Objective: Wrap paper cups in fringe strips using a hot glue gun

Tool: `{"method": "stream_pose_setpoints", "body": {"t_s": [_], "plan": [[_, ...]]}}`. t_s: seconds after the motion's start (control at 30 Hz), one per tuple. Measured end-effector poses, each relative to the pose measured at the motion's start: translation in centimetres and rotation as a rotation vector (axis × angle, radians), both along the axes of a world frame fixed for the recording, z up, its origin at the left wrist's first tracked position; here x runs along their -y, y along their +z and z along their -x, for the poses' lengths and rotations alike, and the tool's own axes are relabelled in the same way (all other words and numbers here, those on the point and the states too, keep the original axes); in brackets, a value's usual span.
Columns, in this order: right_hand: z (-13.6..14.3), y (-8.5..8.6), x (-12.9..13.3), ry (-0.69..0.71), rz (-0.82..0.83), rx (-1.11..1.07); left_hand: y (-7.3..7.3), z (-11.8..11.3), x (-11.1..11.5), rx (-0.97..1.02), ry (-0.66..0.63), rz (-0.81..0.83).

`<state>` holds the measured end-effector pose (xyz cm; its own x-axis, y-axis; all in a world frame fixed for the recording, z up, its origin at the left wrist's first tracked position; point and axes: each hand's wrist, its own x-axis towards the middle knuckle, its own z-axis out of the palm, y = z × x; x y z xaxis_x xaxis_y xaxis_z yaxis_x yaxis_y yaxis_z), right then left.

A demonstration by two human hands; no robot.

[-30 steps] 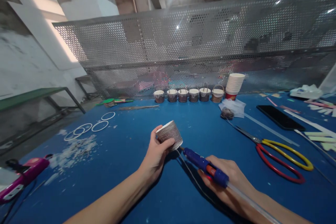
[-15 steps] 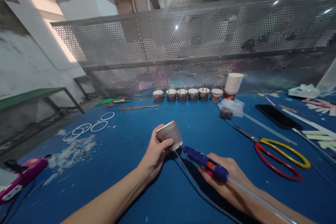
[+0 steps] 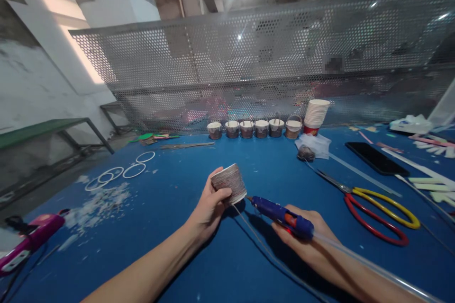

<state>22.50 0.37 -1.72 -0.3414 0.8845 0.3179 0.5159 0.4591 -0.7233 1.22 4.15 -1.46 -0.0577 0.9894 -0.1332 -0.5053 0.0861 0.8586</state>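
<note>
Cord-wrapped cup point(image 3: 231, 182) hangs tilted over the blue desk point(image 3: 177, 175), gripped in the fingers of the left hand point(image 3: 209, 208); those of the right hand point(image 3: 314, 247) curl round a glue gun point(image 3: 272, 209), its nozzle just beside the cup's edge.

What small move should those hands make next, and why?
Perhaps the left hand should turn the cup slightly, so more cord can lie along its lower edge. Cord wraps much of the cup but trails loose from that edge, and the right hand holds the glue gun close by.
</note>
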Motion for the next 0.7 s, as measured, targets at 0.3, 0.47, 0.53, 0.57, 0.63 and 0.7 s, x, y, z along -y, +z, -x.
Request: {"method": "stream_pose_setpoints", "body": {"t_s": [0.3,0.47,0.53,0.57,0.63,0.7], "plan": [[0.04,-0.1,-0.08,-0.016,0.057,-0.037,0.6,-0.17,0.41,0.004,-0.009,-0.008],[-0.05,-0.31,0.0,0.013,0.113,-0.058,0.48,0.02,0.37,0.02,-0.032,-0.009],[-0.06,-0.28,-0.02,-0.01,0.13,-0.06,0.37,0.18,0.31,0.027,-0.042,-0.009],[-0.06,-0.21,-0.05,-0.028,0.138,-0.062,0.3,0.26,0.27,0.031,-0.044,-0.01],[-0.04,0.03,-0.07,-0.056,0.146,-0.074,0.16,0.38,0.18,0.042,-0.048,-0.01],[0.01,0.36,-0.03,-0.06,0.148,-0.084,0.08,0.44,0.09,0.054,-0.056,-0.004]]}}
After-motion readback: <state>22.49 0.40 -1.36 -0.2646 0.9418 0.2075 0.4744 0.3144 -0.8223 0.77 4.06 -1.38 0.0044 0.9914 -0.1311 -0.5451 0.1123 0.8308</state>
